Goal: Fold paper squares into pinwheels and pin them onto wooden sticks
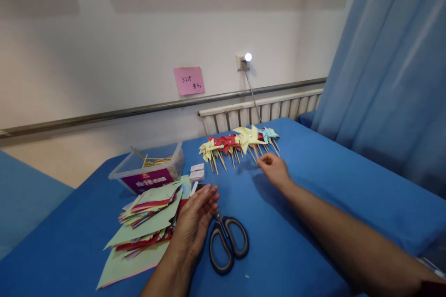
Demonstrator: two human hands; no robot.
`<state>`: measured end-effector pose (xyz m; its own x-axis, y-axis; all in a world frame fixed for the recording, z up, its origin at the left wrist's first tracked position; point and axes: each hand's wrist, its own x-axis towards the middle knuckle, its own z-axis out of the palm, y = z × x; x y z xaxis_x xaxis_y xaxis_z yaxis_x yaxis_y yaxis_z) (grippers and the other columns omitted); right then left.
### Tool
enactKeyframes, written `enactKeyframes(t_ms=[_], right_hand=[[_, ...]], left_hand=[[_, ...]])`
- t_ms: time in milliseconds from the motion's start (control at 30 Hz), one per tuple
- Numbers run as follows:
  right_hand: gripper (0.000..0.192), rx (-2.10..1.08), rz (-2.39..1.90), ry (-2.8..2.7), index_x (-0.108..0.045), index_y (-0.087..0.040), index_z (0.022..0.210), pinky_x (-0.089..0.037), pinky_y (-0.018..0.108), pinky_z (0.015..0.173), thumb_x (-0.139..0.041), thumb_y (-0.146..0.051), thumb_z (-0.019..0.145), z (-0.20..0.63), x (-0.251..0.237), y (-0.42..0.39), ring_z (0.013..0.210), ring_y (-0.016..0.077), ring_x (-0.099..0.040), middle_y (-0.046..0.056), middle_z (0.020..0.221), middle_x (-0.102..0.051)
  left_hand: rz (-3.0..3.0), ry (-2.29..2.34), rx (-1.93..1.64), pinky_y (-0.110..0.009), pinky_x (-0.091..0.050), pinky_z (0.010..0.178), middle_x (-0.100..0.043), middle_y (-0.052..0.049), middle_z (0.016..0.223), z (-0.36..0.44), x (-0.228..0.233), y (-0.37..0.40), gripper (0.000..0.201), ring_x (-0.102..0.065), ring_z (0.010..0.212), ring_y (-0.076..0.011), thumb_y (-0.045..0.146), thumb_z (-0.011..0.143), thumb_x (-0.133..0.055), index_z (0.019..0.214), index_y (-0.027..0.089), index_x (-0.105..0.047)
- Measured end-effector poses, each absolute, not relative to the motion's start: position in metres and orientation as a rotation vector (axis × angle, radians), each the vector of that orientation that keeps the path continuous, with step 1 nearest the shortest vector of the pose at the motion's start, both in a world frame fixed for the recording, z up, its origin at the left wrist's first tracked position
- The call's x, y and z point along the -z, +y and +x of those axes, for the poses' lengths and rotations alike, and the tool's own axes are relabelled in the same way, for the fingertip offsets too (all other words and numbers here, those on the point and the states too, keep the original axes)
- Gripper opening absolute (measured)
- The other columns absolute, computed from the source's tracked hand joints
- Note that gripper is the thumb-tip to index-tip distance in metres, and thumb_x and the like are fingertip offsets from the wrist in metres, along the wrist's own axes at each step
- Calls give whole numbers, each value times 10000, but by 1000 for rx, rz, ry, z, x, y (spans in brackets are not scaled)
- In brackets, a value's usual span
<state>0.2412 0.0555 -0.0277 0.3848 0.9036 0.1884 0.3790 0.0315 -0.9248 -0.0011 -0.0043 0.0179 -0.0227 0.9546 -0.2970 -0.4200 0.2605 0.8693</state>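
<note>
My right hand (pixel 275 170) reaches toward the back of the table, thumb and fingertips pinched at the stick of a pale yellow paper pinwheel (pixel 249 137). Around that one lie more pinwheels on thin wooden sticks: a yellow pinwheel (pixel 209 148), a red pinwheel (pixel 226 142) and a light blue pinwheel (pixel 268 134). My left hand (pixel 195 218) is held palm inward with loosely curved fingers and nothing in it. It hovers between a stack of coloured paper (pixel 153 217) and dark-handled scissors (pixel 228 242), whose blades it partly hides.
A clear plastic box (pixel 148 174) with wooden sticks (pixel 156 161) stands at the back left. Two small white boxes (pixel 197 172) sit beside it. Behind the blue-covered table (pixel 313 222) are a radiator (pixel 240 116) and a wall rail. A blue curtain (pixel 379 69) hangs on the right.
</note>
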Motion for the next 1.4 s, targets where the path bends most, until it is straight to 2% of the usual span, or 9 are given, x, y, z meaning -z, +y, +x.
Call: enactKeyframes(t_ms=[167,333,600,933,1100,1400], right_hand=[[198,-344,-1929,-1036,-680,-166,775,-426,292,669,-560,-319,811,326,38,83,776,233,-648,97,803,-710],[235,-280,-2158,-1007,-729,-163,873,-425,293,673,-555,-316,834,363,50,104,854,253,-656,128,892,-731],[295,-262,-2279,-1028,-747,-190,946,-438,290,673,-524,-367,868,372,59,132,882,248,-666,122,968,-736],[268,-267,-2323,-1097,-729,-199,961,-442,297,703,-560,-371,845,374,61,134,928,258,-667,118,986,-731],[224,-272,-2339,-1135,-734,-197,931,-452,296,719,-594,-332,820,370,61,134,937,256,-667,124,980,-726],[244,-217,-2390,-999,-727,-185,982,-476,312,729,-536,-268,854,382,61,133,924,261,-669,144,1006,-718]], left_hand=[[680,1107,-1123,-220,-534,607,-719,-117,997,3,-8,-5,225,-674,714,-129,154,755,-725,976,131,-689],[730,1155,-1066,-205,-528,578,-724,-105,910,5,-4,-3,248,-656,660,-118,148,702,-771,938,133,-697],[737,1180,-1033,-198,-505,547,-716,-100,871,5,-3,-1,246,-632,619,-112,155,682,-784,913,130,-703],[769,1209,-1004,-202,-493,558,-713,-99,874,6,-3,-1,243,-622,620,-111,146,676,-780,906,129,-702],[785,1204,-999,-196,-487,562,-707,-97,883,6,-2,-1,233,-616,634,-107,154,697,-767,916,124,-695],[794,1203,-978,-193,-483,576,-699,-91,900,4,0,-1,245,-610,653,-103,162,726,-744,959,118,-680]])
